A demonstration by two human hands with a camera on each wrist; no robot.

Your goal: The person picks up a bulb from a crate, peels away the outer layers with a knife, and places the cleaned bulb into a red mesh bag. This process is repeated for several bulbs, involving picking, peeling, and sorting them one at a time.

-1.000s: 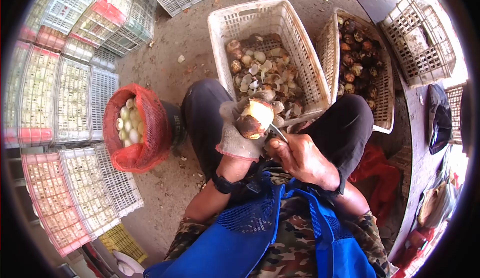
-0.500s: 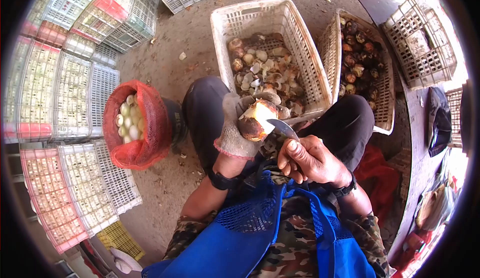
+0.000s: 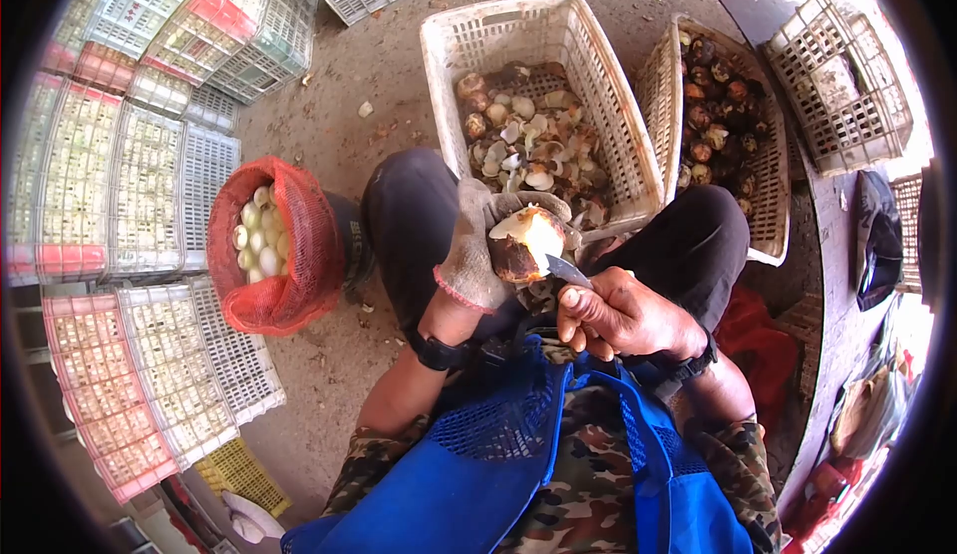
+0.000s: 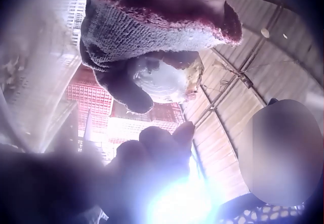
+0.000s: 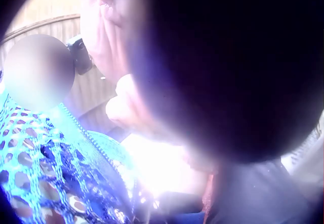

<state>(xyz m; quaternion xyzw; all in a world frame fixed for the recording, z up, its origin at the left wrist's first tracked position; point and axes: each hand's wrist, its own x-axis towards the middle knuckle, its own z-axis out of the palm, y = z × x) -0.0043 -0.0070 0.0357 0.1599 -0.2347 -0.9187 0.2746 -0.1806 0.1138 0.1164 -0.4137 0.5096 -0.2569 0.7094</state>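
In the head view my left hand, in a grey knitted glove, holds a partly peeled bulb with dark brown skin and a pale cut face. My bare right hand grips a small knife, its blade right at the bulb's lower right side. The knife's handle is hidden inside the fist. Seen from the left wrist, gloved fingers curl around the bulb, whose white flesh shows. The right wrist view catches only part of the bare hand, overexposed and partly dark.
A white crate with peelings and several bulbs stands ahead, beside another crate of dark unpeeled bulbs. On the left, a bucket lined with red netting holds pale peeled bulbs. Stacked crates line the left side; a board runs along the right.
The knife blade has drawn back from the bulb, then come against its lower right side again. The left hand has turned the bulb slightly and shifted a little to the right.
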